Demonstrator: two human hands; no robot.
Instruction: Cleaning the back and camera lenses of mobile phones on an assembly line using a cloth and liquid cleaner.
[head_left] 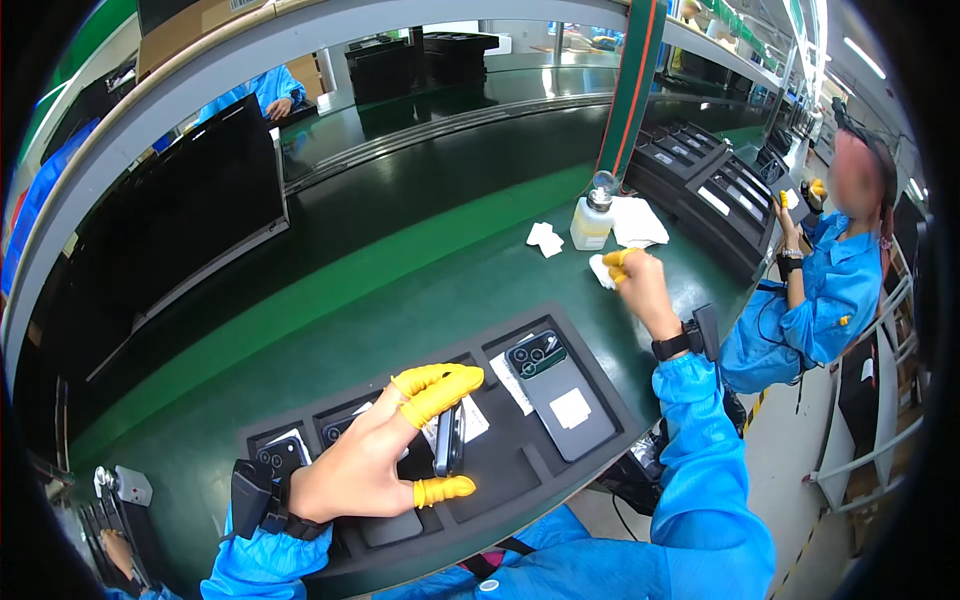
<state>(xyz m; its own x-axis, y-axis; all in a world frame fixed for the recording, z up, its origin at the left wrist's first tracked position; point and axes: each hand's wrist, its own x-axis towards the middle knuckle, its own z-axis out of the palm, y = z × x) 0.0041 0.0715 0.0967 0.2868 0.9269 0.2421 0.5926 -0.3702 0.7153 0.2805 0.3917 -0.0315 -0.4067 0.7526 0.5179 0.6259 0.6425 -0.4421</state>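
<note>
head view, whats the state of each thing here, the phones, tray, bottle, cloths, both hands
left hand: yellow-capped fingers gripping dark phone on edge, lifted over the tray
right hand: closed on white wipe, beside the bottle
dark grey phone with square camera block: flat, back up, in a tray slot
black slotted tray: on the green bench, partly filled
pale plastic dispenser bottle: upright
white cloths: crumpled, loose on bench
</note>
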